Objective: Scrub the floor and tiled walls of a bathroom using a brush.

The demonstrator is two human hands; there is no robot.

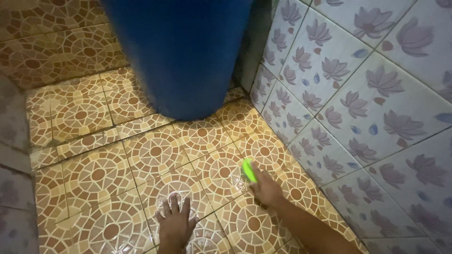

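from the head view, looking down into a tiled corner: much is cut off here. a large blue barrel (181, 51) runs out of the top edge, so its rim and lid go unseen, and only its rounded lower body shows, standing on the floor hard against the corner. the person's left forearm drops out of the bottom edge almost at the wrist, and the right forearm leaves at the lower right, the elbow out of sight. the green object (248, 170) in the right hand (267, 188) is blurred and partly covered by the fingers; it looks like a small scrubbing brush, though its bristles cannot be made out.

the left hand (176, 221) lies flat and open on the floor tiles (94, 174), palm down, fingers spread and pointing away from the body, holding nothing, pressed onto a round brown-and-cream mosaic pattern. the right hand is curled shut around the near end of the green object, knuckles up, the wrist angled toward the wall, the arm reaching diagonally from the lower right. the green object juts out past the fingers toward the barrel, its tip low over or on a floor tile; contact cannot be told through the blur. it lies just beside the foot of the wall tiles (358, 103), pale with purple flower prints, and well apart from the barrel. the two hands sit near each other, not touching, the right one farther forward.
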